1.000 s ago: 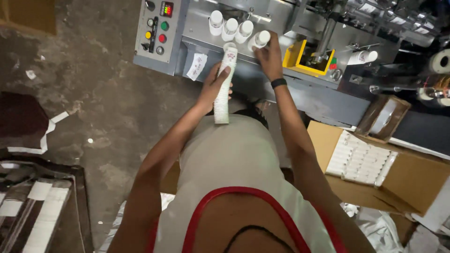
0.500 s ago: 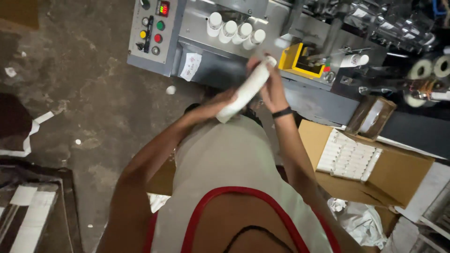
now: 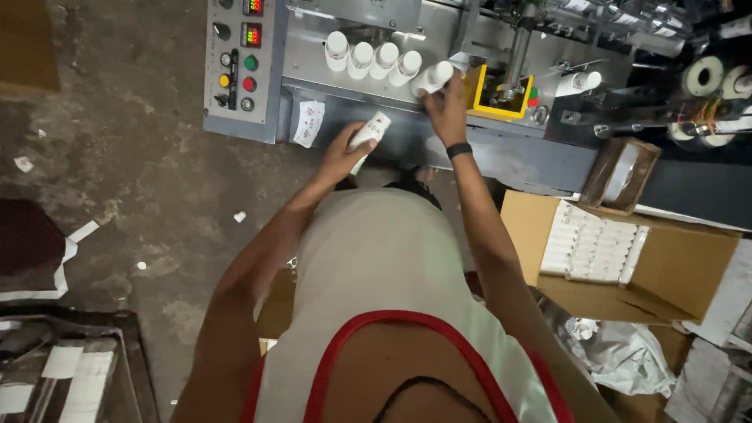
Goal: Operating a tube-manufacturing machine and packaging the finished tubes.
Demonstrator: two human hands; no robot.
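My left hand (image 3: pixel 343 154) grips a long white tube (image 3: pixel 370 135) below the front of a grey machine (image 3: pixel 439 149). Higher up, my right hand (image 3: pixel 446 106) holds another white tube (image 3: pixel 433 77) at the machine's feed tray, at the right end of a row of several capped white tubes (image 3: pixel 368 56). A dark band sits on my right wrist. My torso in a pale top with red trim fills the bottom of the view.
A control panel (image 3: pixel 237 66) with coloured buttons is at the machine's left. An open cardboard box (image 3: pixel 627 251) of white tubes stands at right, a smaller box (image 3: pixel 623 174) above it. A yellow bin (image 3: pixel 500 92) sits on the machine. Concrete floor with paper scraps lies left.
My right hand has gone up to the feed tray with a tube. My left hand has dropped to the machine's front, still holding its tube. The camera view shifted.
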